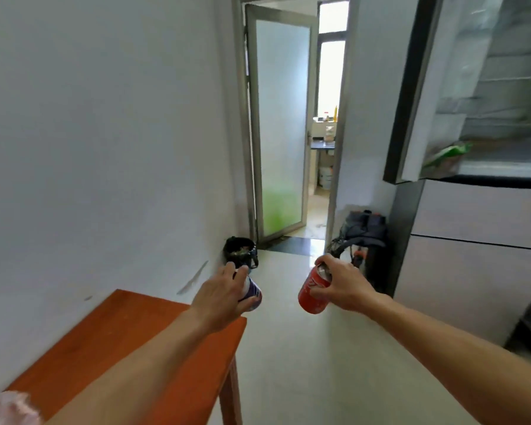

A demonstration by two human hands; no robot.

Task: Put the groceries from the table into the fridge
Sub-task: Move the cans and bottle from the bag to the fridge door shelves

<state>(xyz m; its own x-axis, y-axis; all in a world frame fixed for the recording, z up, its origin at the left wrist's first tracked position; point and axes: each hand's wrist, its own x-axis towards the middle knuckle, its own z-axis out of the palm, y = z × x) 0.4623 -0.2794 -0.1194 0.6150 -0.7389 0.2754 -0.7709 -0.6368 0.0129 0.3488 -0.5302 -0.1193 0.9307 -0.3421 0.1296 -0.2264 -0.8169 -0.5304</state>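
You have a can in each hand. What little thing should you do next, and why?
Probably turn right and lift the red can toward the open fridge. The right hand grips it, the left hand holds the purple can, both are off the table, and the fridge stands open on the right.

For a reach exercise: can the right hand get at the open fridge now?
Probably yes: the fridge door stands open and nothing blocks the right hand, though it grips a red can.
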